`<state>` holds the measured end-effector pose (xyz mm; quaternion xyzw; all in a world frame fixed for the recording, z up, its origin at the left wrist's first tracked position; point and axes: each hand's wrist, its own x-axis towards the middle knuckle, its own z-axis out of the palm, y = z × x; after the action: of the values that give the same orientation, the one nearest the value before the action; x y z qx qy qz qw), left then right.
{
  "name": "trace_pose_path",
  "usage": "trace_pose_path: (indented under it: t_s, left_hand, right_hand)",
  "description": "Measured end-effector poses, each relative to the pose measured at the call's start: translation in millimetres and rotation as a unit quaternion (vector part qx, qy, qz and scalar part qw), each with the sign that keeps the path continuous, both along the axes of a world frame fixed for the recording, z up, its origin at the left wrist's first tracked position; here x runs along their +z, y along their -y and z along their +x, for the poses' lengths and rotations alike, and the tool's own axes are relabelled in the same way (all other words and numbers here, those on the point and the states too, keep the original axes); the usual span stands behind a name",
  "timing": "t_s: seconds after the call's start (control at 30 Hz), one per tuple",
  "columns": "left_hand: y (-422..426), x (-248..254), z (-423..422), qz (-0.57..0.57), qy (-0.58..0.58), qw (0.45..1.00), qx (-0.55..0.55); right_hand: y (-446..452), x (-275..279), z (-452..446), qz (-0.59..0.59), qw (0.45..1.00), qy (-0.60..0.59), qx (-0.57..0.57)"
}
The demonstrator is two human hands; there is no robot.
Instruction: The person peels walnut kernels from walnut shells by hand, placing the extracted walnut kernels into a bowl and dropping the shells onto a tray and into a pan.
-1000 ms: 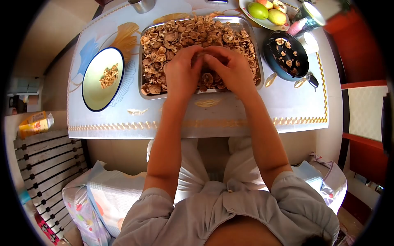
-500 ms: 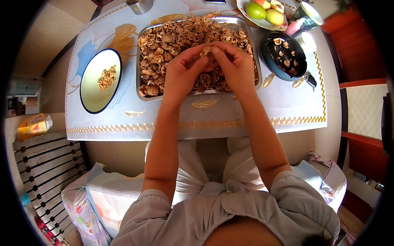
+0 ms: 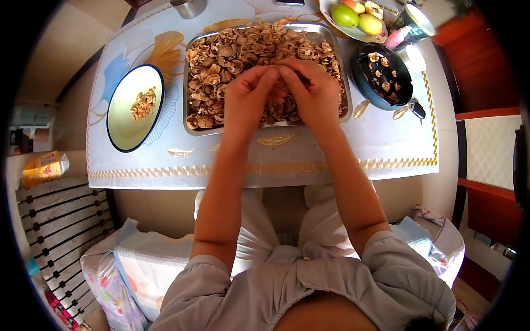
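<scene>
Above the metal tray, heaped with walnut shells, my left hand and my right hand meet at the fingertips. Both hands are closed, thumbs and index fingers pinched together. The walnut piece between them is now hidden by my fingers; it showed there a moment earlier. To the left, a pale bowl with a dark blue rim holds a small pile of walnut kernels. On the right stands a dark round pan with several walnut pieces in it.
A fruit plate sits at the back right, beside a pink bottle and a patterned cup. Behind the tray's left end is a metal cup. A black-handled tool lies by the pan. The table edge runs below my forearms.
The walnut piece that showed between my fingertips is now covered by them. My fingers and thumbs have drawn closer together, while the hands stay over the tray.
</scene>
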<state>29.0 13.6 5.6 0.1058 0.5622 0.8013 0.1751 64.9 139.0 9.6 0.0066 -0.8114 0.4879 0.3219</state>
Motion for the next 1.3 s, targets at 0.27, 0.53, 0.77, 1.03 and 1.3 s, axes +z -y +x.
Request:
trace_pose_path:
  t_s: [0.27, 0.53, 0.77, 1.03, 1.3]
  left_hand:
    - [-12.6, -8.3, 7.8, 0.054, 0.029, 0.998, 0.023]
    - [-28.1, -4.1, 22.4, 0.056, 0.042, 0.997, 0.034]
    - [-12.5, -23.4, -9.7, -0.144, -0.315, 0.922, 0.173]
    - [-7.4, 4.0, 4.2, -0.140, -0.224, 0.963, 0.050]
    - [-4.0, -1.9, -0.8, -0.143, -0.210, 0.964, 0.082]
  right_hand:
    - [10.6, -4.7, 0.5, -0.054, 0.996, 0.032, -0.070]
    - [-6.8, -4.9, -5.8, -0.232, 0.963, 0.133, -0.038]
    - [-10.0, 2.5, -5.3, -0.472, 0.862, 0.154, 0.100]
    - [-11.0, -2.7, -3.1, -0.426, 0.868, 0.184, 0.180]
    - [-9.9, 2.2, -2.0, -0.293, 0.924, 0.172, 0.173]
